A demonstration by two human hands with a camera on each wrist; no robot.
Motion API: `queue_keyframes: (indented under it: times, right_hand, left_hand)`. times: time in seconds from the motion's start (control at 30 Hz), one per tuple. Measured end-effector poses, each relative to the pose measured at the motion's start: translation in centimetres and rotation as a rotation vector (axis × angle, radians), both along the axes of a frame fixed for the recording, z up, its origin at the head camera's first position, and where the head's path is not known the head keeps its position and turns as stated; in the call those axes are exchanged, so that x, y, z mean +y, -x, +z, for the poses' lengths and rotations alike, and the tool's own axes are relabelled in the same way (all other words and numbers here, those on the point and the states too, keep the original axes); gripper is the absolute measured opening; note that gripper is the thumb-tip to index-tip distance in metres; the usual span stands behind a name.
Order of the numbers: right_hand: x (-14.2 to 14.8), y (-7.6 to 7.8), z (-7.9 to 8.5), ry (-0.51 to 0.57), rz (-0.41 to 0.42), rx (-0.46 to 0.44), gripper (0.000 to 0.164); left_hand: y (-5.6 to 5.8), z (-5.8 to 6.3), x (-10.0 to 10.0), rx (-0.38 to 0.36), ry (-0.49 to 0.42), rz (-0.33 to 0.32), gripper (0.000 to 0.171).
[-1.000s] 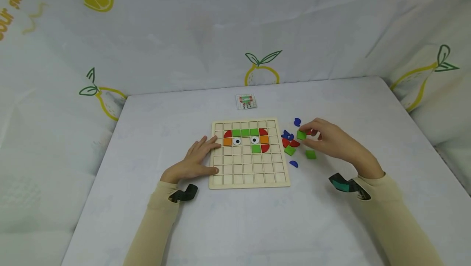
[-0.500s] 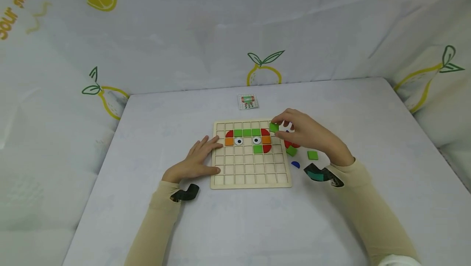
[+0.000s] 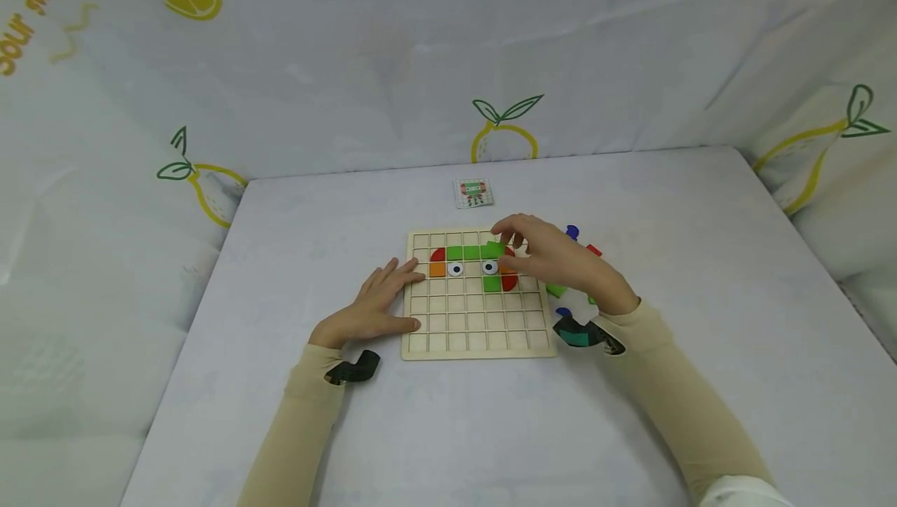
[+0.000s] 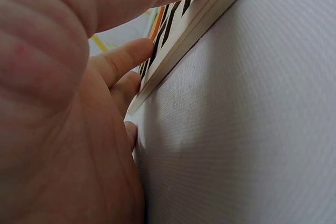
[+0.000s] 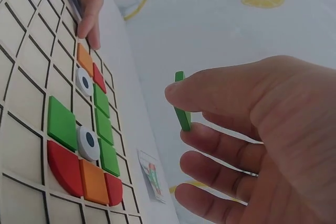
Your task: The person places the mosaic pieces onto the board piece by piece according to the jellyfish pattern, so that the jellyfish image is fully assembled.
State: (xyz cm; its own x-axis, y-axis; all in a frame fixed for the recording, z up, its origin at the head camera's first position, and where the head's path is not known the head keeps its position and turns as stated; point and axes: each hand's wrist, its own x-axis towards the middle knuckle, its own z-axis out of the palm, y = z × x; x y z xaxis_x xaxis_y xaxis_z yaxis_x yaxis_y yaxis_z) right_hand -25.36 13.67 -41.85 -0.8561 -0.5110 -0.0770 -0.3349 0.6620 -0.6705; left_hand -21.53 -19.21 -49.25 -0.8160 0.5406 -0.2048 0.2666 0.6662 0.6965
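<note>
The green tile (image 5: 183,119) is pinched between the thumb and a finger of the right hand (image 3: 554,254), raised above the upper right part of the grid board (image 3: 448,342) and apart from it; the other fingers are bent and hold nothing. The left hand (image 3: 371,308) lies with fingers spread, fingertips and thumb on the board's left edge.

On the board, three green squares (image 5: 104,126) form a row with a red rounded piece at either end. Below, two round eye pieces (image 5: 88,142) each sit beside an orange square (image 5: 93,181). Under the right-hand eye is another green square (image 5: 62,123), with a red rounded piece (image 5: 65,169) next to it.

Just right of the board lie loose blue, red and green pieces, partly hidden by the right arm. Beyond the board's far edge, a small picture card (image 3: 473,192) lies on the white-covered table (image 3: 420,429). A white cloth with lemon drawings (image 3: 350,86) hangs behind.
</note>
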Motion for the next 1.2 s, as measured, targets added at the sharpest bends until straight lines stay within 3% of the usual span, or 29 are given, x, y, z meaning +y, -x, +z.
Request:
queue_keyframes:
  times: [0.2,0.33,0.7,1.2]
  right_hand:
    - [-1.3,-0.2,-1.1,-0.018,0.071,0.055,0.019]
    - [-1.9,-0.4,-2.0,-0.049,0.100,0.110,0.011]
    - [-3.5,-0.8,-4.5,-0.186,0.161,0.298,0.005]
    - [-3.4,-1.1,-5.3,-0.217,0.197,0.361,0.005]
  left_hand:
    - [0.1,0.0,0.0,-0.009,0.001,0.010,0.075]
    - [0.1,0.0,0.0,-0.015,0.009,0.017,0.076]
    - [0.1,0.0,-0.1,-0.012,0.008,0.015,0.076]
    - [0.1,0.0,0.2,-0.016,0.008,0.010,0.076]
